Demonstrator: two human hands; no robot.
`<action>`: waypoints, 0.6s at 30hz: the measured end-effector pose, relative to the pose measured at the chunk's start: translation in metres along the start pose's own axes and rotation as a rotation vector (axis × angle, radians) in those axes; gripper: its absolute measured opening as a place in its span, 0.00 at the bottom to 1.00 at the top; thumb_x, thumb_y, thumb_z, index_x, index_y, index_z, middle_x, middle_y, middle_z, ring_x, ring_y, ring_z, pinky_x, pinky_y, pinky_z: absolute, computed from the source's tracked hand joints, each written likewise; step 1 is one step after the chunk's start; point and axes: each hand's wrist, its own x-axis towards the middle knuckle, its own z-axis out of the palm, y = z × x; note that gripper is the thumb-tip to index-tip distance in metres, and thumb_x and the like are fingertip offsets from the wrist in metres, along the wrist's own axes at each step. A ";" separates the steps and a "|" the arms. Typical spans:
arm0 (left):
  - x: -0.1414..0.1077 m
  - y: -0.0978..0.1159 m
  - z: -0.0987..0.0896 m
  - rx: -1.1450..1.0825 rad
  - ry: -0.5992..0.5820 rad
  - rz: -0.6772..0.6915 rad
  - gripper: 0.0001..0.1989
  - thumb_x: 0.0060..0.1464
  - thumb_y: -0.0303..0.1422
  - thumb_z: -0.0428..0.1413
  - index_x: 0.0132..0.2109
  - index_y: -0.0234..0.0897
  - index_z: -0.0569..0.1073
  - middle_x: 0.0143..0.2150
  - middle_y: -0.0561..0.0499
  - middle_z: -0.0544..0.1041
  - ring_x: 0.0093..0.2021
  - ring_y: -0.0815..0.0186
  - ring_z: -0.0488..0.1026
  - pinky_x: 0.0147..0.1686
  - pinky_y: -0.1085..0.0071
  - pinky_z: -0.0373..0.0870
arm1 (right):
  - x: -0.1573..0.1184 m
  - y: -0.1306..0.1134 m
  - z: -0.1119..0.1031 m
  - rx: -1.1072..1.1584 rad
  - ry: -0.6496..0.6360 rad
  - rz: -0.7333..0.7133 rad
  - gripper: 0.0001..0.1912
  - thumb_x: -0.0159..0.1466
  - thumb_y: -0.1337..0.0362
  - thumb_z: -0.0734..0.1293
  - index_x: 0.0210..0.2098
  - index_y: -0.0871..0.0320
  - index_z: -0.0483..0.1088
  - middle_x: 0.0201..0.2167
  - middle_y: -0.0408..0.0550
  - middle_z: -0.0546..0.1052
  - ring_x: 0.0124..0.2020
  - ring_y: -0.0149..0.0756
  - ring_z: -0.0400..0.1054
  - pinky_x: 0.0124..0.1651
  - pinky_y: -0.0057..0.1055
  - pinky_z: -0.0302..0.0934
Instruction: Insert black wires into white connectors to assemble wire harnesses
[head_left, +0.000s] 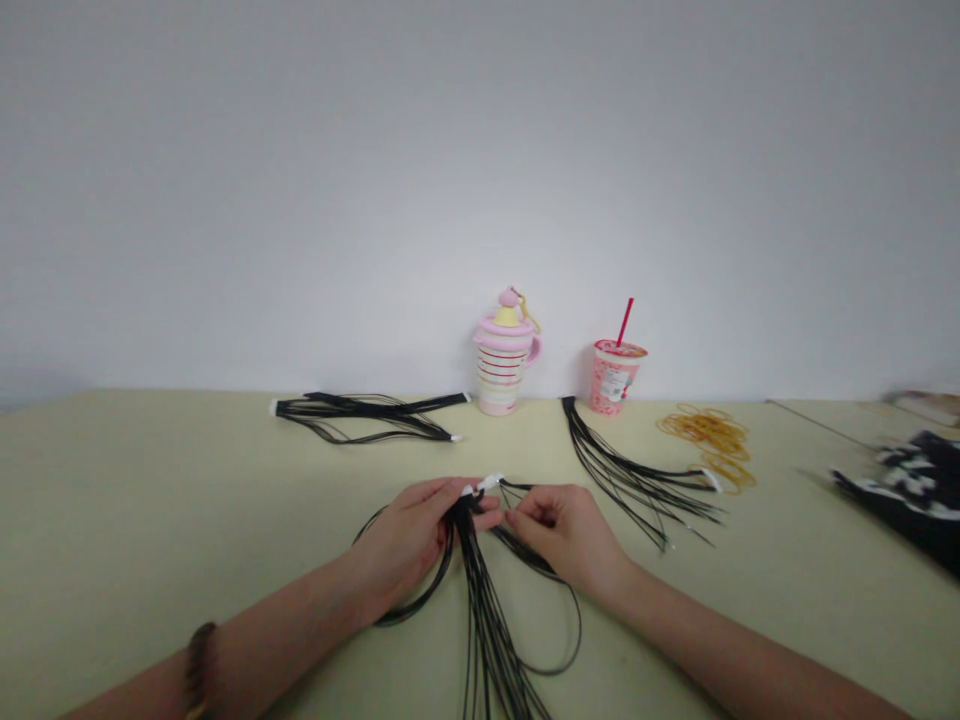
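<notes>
My left hand (pixel 420 530) is closed around the upper end of a black wire harness (pixel 484 590), close to its white connectors (pixel 490 483). Its loose wires hang down toward the table's near edge, and some loop out on both sides. Just right of the connectors, my right hand (pixel 559 530) has thumb and forefinger pinched together on a thin black wire of the same harness. The wire's tip at those fingers is too small to make out.
Two more black wire harnesses, one at the back left (pixel 367 408) and one at the right (pixel 637 470), lie on the pale table (pixel 150 520). A striped mug (pixel 500 370) and a pink cup with a straw (pixel 615 380) stand by the wall. Yellow rubber bands (pixel 705 432) and blurred black-and-white items (pixel 911 485) lie farther right.
</notes>
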 end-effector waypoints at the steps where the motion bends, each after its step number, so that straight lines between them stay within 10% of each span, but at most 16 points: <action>1: 0.000 0.000 0.000 -0.001 0.000 0.001 0.07 0.48 0.30 0.54 0.32 0.32 0.75 0.37 0.43 0.78 0.43 0.57 0.73 0.49 0.64 0.65 | 0.000 -0.001 0.000 0.001 -0.001 0.003 0.15 0.56 0.58 0.62 0.21 0.63 0.69 0.16 0.41 0.65 0.18 0.23 0.52 0.19 0.21 0.44; 18: 0.002 -0.001 -0.003 -0.028 0.003 -0.015 0.07 0.48 0.30 0.54 0.32 0.32 0.75 0.36 0.43 0.78 0.43 0.57 0.73 0.50 0.64 0.64 | -0.001 -0.005 -0.001 0.006 -0.011 0.024 0.14 0.55 0.60 0.62 0.19 0.63 0.68 0.15 0.41 0.64 0.17 0.23 0.52 0.19 0.21 0.44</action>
